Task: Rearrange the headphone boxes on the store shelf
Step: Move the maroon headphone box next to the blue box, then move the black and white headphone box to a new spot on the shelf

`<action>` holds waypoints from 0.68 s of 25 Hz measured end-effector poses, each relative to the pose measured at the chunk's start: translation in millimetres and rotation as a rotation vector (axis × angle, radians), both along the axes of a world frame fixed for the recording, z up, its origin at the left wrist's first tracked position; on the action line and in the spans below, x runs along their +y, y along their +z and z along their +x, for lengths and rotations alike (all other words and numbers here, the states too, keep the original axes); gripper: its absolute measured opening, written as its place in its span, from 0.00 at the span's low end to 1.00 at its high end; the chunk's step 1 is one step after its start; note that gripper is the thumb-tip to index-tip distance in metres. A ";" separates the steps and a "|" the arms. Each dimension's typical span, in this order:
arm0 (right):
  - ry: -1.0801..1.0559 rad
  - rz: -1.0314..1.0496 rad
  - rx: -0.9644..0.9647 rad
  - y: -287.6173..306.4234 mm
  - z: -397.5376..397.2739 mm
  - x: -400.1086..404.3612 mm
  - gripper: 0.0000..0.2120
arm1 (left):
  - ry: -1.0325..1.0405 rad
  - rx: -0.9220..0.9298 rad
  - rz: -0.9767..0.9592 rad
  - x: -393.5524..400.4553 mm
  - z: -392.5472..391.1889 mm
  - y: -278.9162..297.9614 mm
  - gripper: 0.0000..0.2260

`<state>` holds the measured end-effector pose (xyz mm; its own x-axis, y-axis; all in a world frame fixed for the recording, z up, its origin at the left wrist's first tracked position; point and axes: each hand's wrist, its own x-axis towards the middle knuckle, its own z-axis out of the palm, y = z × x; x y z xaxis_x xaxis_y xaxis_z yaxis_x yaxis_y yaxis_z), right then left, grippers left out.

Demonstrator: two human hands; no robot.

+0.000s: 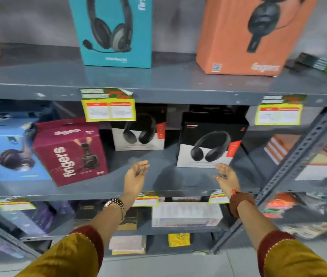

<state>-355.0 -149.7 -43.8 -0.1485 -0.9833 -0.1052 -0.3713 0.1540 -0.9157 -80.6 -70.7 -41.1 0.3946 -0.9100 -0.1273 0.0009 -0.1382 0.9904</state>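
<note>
1. Blue headphone box (8,154): on the middle shelf (118,188), far to the left of the left hand, front face outward.
2. Maroon headphone box (70,150): just left of and above the left hand, tilted, touching the blue box at its left edge.
3. Teal headphone box (114,31): upright on the upper shelf (158,80), well above the left hand.
4. Left hand (136,173): reaching over the middle shelf, palm turned inward, fingers loosely curled and apart, holding nothing; a metal watch (115,204) on the wrist.
5. Rear black-and-white headphone box (138,132): set back on the middle shelf, directly above the left hand, partly behind a yellow price tag (108,110).
6. Front black-and-white headphone box (210,142): nearer the shelf's front, between the two hands and just above the right hand, apart from both.
7. Right hand (225,175): open, palm facing the left hand, fingers relaxed, empty; a ring on one finger, a brown bead band (238,200) at the wrist.
8. Orange headphone box (244,37): upper shelf, high above the right hand, leaning slightly.
</note>
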 end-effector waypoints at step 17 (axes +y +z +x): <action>0.157 -0.011 -0.097 34.2 -76.1 -89.5 0.24 | -0.024 -0.036 -0.043 -95.8 -133.9 44.1 0.29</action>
<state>-431.1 -239.3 -9.7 0.0174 -0.9947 -0.1010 -0.2999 0.0912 -0.9496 -214.5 -166.5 3.0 0.3759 -0.9237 -0.0740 -0.0373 -0.0948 0.9948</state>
